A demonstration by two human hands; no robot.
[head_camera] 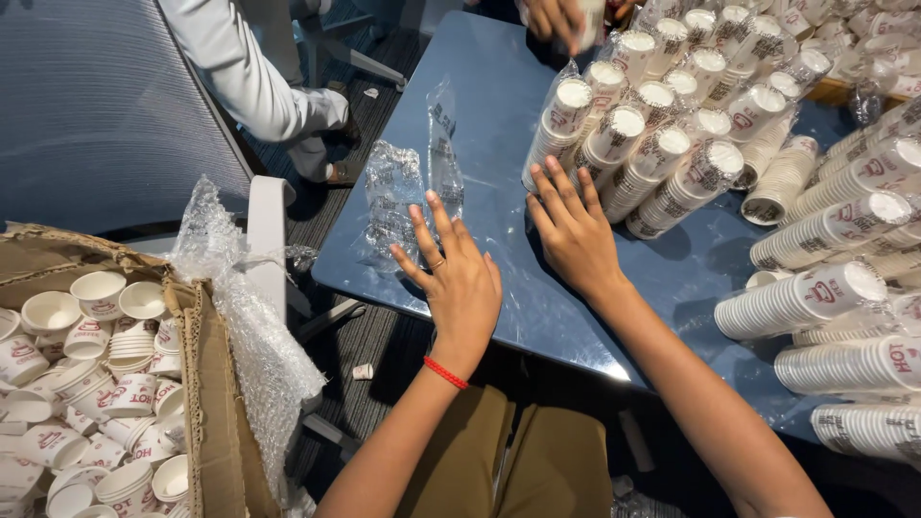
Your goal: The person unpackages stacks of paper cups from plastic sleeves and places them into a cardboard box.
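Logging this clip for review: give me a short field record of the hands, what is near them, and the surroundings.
Left hand: open, fingers spread, flat over the blue table, holding nothing
Right hand: open, fingertips by the wrapped cup stacks
Empty wrappers: clear plastic, lying on the table left of the hands
Cardboard box: lower left, full of loose paper cups, bubble wrap at its edge
Other person's hand: at the far table edge

Glossy blue table [499, 105], dark striped carpet floor [369, 345], grey mesh chair back [96, 105], bright overhead light.
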